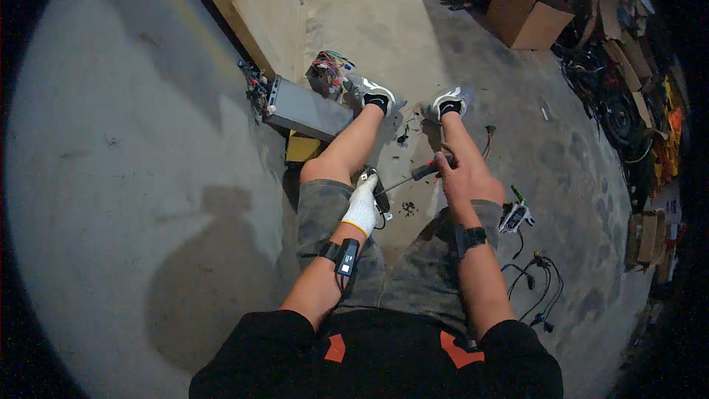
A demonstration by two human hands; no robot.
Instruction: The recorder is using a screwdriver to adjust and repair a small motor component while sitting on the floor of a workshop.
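My left hand [361, 205], in a white knit glove with a yellow cuff edge, is closed around a small dark part [381, 201] with a black cable. The glove hides much of this part, and its kind cannot be made out. In my bare right hand [459, 179] is a screwdriver [424, 171] with a red and black handle. Its metal shaft slants down to the left, and the tip reaches the dark part, though whether it sits in a screw is too small to tell. Both hands are between my knees, above the floor.
A grey metal case [309, 107] lies left of my feet, beside a bundle of coloured wires [329, 66]. Small screws [408, 209] are scattered on the floor. To the right lie a white-and-grey device [516, 216] and black cables [545, 281]; a cardboard box [526, 13] stands farther off.
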